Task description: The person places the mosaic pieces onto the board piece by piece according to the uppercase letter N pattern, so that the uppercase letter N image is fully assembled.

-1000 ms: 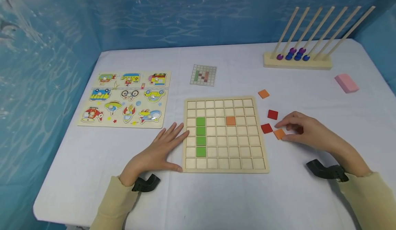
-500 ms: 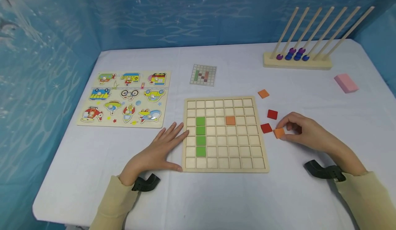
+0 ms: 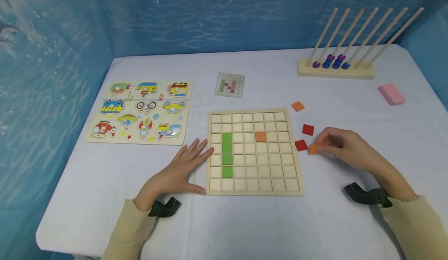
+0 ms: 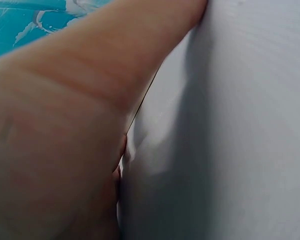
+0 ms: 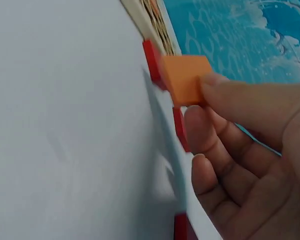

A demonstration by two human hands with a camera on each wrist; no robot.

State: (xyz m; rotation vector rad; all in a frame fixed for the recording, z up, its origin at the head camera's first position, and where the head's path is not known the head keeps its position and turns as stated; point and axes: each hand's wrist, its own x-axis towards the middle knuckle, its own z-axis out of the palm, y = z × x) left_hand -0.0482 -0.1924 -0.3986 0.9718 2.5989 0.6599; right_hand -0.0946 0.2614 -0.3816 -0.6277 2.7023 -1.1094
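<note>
An orange tile (image 3: 312, 149) is pinched between the thumb and curled fingers of the right hand (image 3: 344, 149), to the right of a wooden grid board (image 3: 257, 184) and well short of its squares. Just beside the pinched tile, two red tiles (image 3: 301, 145) are seen lying on the surface (image 3: 245, 229), and a loose orange tile (image 3: 298, 106) is placed farther off, near the board's upper right corner. In the right wrist view, a further red piece (image 5: 180, 227) is partly shown at the lower edge.

On the board, four green tiles (image 3: 227, 153) are set in a column, second from the left, and a single orange square (image 3: 260, 136) is seated in the third row from the far edge. The board's left edge is touched by the left hand (image 3: 176, 174), which is laid with fingers spread and nothing gripped.

Beyond the board, a small patterned card (image 3: 229, 85) is laid flat. A vehicle puzzle (image 3: 159, 109) is placed to the left. At the far right, purple and blue beads (image 3: 337, 63) are carried by a pegged stand (image 3: 336, 72), near which a pink block (image 3: 392, 94) is set.
</note>
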